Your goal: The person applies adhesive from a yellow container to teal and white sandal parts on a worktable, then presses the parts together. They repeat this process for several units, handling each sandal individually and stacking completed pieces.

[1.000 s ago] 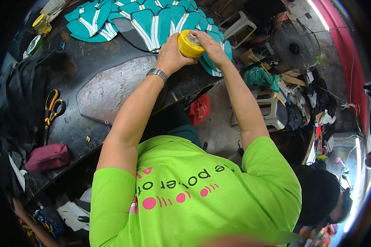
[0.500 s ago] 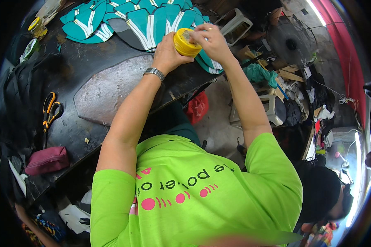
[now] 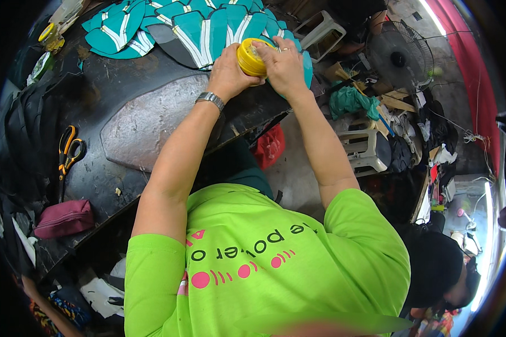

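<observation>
At the far side of the table I hold a yellow round jar (image 3: 250,62) with a stained top. My left hand (image 3: 228,74), with a metal watch on the wrist, wraps round the jar's left side. From the right, my right hand (image 3: 287,68) is closed on the jar's rim, its thumb over the top. Whether the rim is a separate lid cannot be made out. Just beyond lie overlapping teal shoe-upper pieces (image 3: 188,31) with white strips, one of them partly grey. A worn, flat, brownish slab (image 3: 152,123) rests on the table near my left forearm.
Orange-and-black scissors (image 3: 67,154) and a maroon pouch (image 3: 64,219) lie on the dark table (image 3: 109,185) at left. Another yellow jar (image 3: 52,38) stands far left. Plastic stools (image 3: 323,36), a fan (image 3: 398,56) and clutter fill the right side. Another person (image 3: 436,269) is at lower right.
My right hand has come down from the jar's top to grip its right side, and its elbow has drawn inward. The left hand still holds the jar, almost in place.
</observation>
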Demonstrator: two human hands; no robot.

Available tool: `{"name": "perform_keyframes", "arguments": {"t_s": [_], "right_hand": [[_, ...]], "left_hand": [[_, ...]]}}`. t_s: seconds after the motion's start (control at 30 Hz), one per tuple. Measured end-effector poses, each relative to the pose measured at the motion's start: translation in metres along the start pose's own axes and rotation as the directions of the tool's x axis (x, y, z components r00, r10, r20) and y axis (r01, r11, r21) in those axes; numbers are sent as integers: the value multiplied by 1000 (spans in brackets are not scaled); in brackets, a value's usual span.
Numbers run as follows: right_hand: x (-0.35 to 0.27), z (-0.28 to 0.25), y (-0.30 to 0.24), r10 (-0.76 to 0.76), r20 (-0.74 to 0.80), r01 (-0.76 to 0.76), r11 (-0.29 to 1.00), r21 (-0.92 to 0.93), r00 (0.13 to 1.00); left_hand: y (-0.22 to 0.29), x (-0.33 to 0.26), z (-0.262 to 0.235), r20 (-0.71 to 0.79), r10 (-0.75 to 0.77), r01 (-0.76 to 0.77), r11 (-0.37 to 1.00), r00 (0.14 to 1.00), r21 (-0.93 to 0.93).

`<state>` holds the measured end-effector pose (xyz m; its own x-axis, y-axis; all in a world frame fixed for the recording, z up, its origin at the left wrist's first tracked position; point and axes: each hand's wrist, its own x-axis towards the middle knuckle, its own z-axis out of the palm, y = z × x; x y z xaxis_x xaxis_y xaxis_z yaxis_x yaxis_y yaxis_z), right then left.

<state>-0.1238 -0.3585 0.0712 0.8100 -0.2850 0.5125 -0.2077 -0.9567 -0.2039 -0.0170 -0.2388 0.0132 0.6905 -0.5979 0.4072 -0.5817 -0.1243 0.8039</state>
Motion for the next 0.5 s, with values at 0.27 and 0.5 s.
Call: {"name": "perform_keyframes", "arguments": {"t_s": [0.27, 0.5], "right_hand": [[-12, -13, -24, -44, 51, 63, 887, -458, 998], [26, -29, -6, -400, 98, 406, 912, -52, 911]], "left_hand": [[0, -1, 0, -24, 17, -17, 1000, 1000, -13], [-1, -1, 2, -21, 26, -27, 999, 999, -23]]}}
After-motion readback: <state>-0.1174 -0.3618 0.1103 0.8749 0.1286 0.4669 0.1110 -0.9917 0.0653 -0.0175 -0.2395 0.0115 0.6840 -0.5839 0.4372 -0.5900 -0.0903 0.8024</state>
